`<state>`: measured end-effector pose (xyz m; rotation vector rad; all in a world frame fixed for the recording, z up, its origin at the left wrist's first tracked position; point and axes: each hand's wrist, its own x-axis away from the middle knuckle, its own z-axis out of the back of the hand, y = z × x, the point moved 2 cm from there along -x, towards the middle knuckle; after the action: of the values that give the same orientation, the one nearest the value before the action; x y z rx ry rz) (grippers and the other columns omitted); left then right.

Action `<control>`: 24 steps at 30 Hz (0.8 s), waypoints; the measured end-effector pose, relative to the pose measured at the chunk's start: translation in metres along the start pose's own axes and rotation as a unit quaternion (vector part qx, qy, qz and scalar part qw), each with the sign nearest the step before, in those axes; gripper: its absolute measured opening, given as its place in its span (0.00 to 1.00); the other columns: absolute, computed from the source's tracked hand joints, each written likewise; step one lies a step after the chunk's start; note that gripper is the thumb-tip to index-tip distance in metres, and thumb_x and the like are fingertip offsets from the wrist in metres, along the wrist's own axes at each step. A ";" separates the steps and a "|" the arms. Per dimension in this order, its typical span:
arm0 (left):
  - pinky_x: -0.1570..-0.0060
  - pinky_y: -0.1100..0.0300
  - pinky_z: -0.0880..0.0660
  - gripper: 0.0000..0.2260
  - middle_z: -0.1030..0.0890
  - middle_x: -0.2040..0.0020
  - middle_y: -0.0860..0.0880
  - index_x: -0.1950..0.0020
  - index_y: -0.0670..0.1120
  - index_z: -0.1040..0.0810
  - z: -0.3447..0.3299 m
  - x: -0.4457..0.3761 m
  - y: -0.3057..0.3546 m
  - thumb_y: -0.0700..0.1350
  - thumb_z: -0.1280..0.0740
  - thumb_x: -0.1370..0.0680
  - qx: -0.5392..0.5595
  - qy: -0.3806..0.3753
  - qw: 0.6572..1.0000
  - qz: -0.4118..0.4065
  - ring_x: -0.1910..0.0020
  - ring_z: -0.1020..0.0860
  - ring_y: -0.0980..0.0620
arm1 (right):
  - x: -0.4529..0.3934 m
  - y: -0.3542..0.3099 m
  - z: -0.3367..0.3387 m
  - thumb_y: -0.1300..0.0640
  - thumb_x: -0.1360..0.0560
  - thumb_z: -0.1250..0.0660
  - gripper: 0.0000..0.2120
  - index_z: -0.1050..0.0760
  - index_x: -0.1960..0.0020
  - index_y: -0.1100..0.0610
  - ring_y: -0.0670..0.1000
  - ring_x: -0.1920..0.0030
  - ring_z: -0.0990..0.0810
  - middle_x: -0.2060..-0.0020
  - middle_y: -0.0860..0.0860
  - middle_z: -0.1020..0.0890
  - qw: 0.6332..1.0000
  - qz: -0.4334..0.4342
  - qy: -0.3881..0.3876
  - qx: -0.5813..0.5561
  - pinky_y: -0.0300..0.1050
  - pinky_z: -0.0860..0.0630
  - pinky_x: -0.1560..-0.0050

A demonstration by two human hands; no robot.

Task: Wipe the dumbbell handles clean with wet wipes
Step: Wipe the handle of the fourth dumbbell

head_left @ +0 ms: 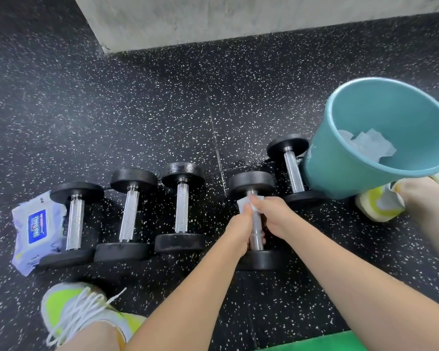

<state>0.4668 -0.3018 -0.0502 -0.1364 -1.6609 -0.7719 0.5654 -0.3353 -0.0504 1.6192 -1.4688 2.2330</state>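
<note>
Both hands hold one white wet wipe [246,203] on the shiny metal handle [256,234] of the fourth black dumbbell [257,221]. The left hand [240,231] and right hand [274,216] curl their fingers around it. Five dumbbells lie in a row on the speckled black floor [162,110], between one purple wipe pack [36,230] and one blue bucket [360,158].

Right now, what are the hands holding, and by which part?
Both hold the fourth dumbbell by its handle: the left hand grips it lower down, and the right hand holds a white wipe against its upper end.
</note>
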 end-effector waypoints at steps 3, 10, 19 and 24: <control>0.52 0.47 0.16 0.40 0.15 0.51 0.43 0.41 0.44 0.18 0.013 -0.011 -0.006 0.77 0.43 0.31 -0.030 0.050 0.998 -0.019 0.55 0.15 0.43 | -0.001 0.001 -0.008 0.53 0.21 0.29 0.13 0.19 0.46 0.63 0.58 0.52 0.17 0.52 0.59 0.16 1.000 -0.006 -0.023 -0.011 0.52 0.21 0.52; 0.48 0.48 0.18 0.37 0.16 0.48 0.45 0.40 0.45 0.20 0.027 -0.006 0.002 0.75 0.45 0.29 -0.058 0.094 0.992 -0.058 0.53 0.16 0.44 | -0.001 -0.005 -0.019 0.51 0.19 0.32 0.14 0.21 0.60 0.59 0.50 0.64 0.20 0.65 0.52 0.18 0.996 0.009 -0.085 0.008 0.44 0.21 0.59; 0.54 0.48 0.16 0.30 0.16 0.50 0.42 0.44 0.41 0.20 0.037 -0.013 0.023 0.68 0.40 0.23 -0.056 0.105 0.987 -0.112 0.53 0.16 0.43 | -0.005 -0.010 -0.018 0.51 0.21 0.29 0.12 0.19 0.53 0.60 0.51 0.55 0.19 0.55 0.55 0.16 0.996 0.049 -0.064 0.036 0.45 0.19 0.54; 0.53 0.50 0.18 0.21 0.15 0.47 0.42 0.40 0.40 0.21 0.042 -0.006 0.023 0.57 0.36 0.18 0.016 -0.001 0.993 -0.113 0.49 0.15 0.43 | -0.004 -0.006 -0.011 0.51 0.20 0.31 0.19 0.20 0.42 0.68 0.53 0.53 0.19 0.51 0.57 0.16 0.994 0.064 -0.063 0.061 0.48 0.18 0.50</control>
<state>0.4448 -0.2592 -0.0484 0.0750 -1.7084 -0.9151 0.5620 -0.3225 -0.0495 1.7793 -1.5339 2.3723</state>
